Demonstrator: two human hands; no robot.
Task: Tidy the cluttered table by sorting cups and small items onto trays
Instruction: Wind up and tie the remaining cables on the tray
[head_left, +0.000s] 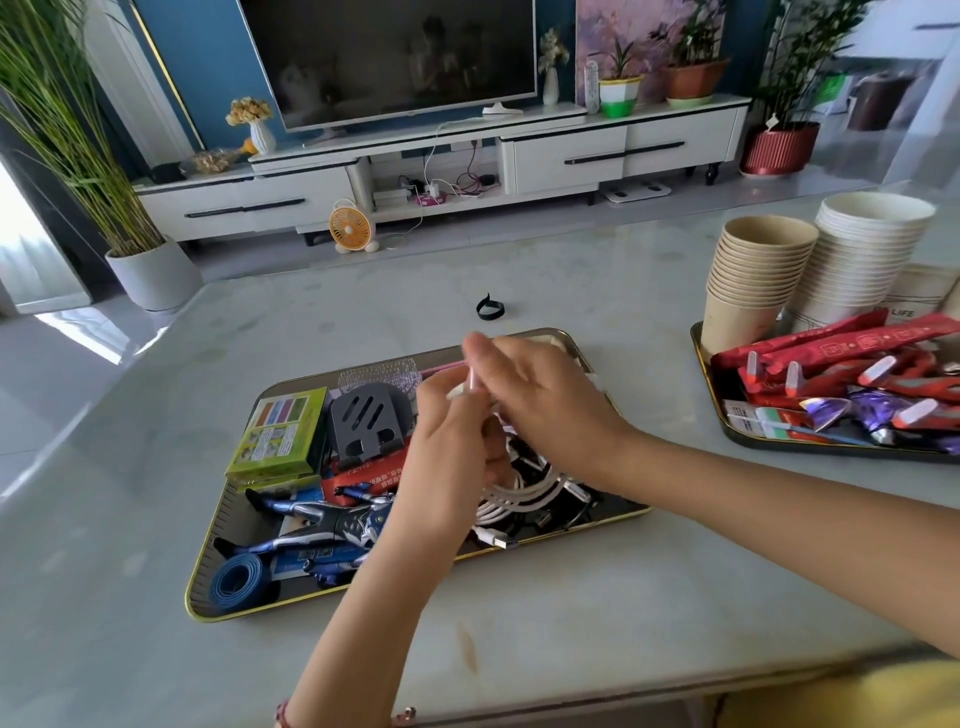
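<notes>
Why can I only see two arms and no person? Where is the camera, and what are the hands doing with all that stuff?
The camera sits on the person's head and looks down, so you see only their arms. The left hand and the right hand both hold a white cable, and its loops are over the near tray. That tray lies on the table and holds small things: a green box, a blue toy figure and a rolled blue band. The right tray holds stacked paper cups and red packets. A small black band lies alone on the table.
</notes>
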